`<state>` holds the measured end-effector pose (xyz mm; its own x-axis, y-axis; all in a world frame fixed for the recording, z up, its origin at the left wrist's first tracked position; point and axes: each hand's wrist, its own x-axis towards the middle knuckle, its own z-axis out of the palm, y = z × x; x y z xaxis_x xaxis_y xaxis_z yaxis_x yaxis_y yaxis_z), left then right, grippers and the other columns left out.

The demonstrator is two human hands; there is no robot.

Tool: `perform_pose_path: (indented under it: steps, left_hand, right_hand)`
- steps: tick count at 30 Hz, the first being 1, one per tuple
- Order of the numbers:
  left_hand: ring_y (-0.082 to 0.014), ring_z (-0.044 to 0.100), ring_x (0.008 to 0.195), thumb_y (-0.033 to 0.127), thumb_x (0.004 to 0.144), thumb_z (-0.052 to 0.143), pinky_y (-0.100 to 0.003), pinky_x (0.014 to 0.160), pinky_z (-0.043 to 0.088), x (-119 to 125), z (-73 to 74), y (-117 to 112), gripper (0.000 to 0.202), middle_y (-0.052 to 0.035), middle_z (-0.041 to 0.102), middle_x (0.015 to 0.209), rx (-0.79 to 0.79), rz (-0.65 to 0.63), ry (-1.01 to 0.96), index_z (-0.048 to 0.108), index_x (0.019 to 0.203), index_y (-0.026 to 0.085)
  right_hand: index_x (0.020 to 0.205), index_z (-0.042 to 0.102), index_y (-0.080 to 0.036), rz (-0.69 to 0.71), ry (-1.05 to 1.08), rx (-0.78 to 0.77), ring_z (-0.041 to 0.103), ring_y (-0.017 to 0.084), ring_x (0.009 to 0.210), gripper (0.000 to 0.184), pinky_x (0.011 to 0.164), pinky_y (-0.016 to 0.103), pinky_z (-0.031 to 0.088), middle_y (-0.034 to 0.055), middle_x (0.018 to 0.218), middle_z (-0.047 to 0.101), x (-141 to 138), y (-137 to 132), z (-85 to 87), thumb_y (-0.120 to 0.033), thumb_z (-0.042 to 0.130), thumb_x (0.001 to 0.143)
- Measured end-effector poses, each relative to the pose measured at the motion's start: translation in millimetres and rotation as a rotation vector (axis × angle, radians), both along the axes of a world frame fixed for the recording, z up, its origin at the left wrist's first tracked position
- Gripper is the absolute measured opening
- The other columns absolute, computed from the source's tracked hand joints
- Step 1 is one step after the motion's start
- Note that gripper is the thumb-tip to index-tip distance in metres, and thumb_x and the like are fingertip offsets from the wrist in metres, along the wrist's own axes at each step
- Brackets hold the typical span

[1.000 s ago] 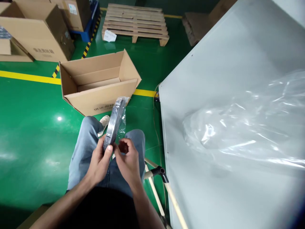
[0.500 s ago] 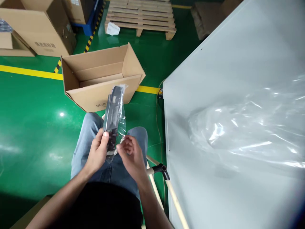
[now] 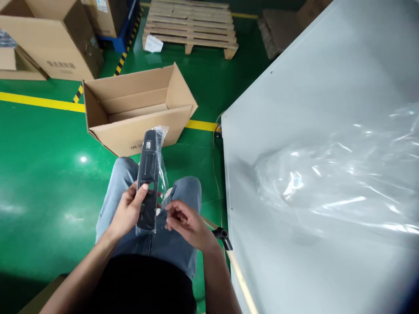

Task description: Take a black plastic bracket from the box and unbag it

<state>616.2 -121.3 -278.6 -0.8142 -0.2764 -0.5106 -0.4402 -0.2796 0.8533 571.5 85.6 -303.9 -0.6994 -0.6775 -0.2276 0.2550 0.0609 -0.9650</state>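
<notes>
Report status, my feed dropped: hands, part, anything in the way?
Left hand grips bagged black plastic part. Right hand at lower edge of clear bag, grip unclear. Open cardboard box on floor ahead.

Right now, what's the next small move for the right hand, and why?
Probably move the right hand a little to the left and pinch the loose edge of the clear bag. The left hand holds the black part upright in a firm grip, thumb across its face. The right hand's fingers are loosely open beside the bag's lower end and seem to hold nothing.
</notes>
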Motion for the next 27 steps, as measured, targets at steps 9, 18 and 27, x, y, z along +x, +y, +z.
perform_pose_path:
  steps: [9, 18, 27]
  left_hand:
    - [-0.0159, 0.051, 0.046, 0.051, 0.099, 0.056, -0.026, 0.052, 0.031, 31, -0.1, 25, 0.032, 0.0055, 0.052, 0.056, -0.513, -0.330, 0.016, 0.059, 0.110, 0.021]
    - [-0.0214, 0.068, 0.071, 0.066, 0.099, 0.054, -0.028, 0.061, 0.049, 42, 1.6, 21, 0.048, -0.0045, 0.070, 0.079, -0.136, -0.276, -0.074, 0.062, 0.107, 0.019]
    - [-0.0161, 0.054, 0.059, 0.063, 0.100, 0.051, -0.027, 0.060, 0.039, 52, -10.5, 14, 0.051, 0.0013, 0.063, 0.069, -0.455, -0.459, -0.055, 0.065, 0.123, 0.019]
  right_hand:
    - [0.125, 0.066, -0.024, -0.747, 0.374, 0.232, 0.072, 0.021, 0.098, 0.045, 0.095, 0.041, 0.062, 0.0076, 0.110, 0.073, -23, -35, 23.9, -0.045, 0.079, 0.087]
    - [0.084, 0.062, -0.023, -0.901, -0.017, -0.031, 0.060, 0.014, 0.065, 0.035, 0.073, 0.034, 0.059, -0.0036, 0.071, 0.060, -37, -22, 15.8, -0.055, 0.076, 0.084]
    - [0.109, 0.067, -0.024, -0.919, 0.432, 0.240, 0.069, 0.019, 0.089, 0.031, 0.088, 0.037, 0.059, 0.0029, 0.095, 0.071, -37, -9, 27.7, -0.039, 0.079, 0.085]
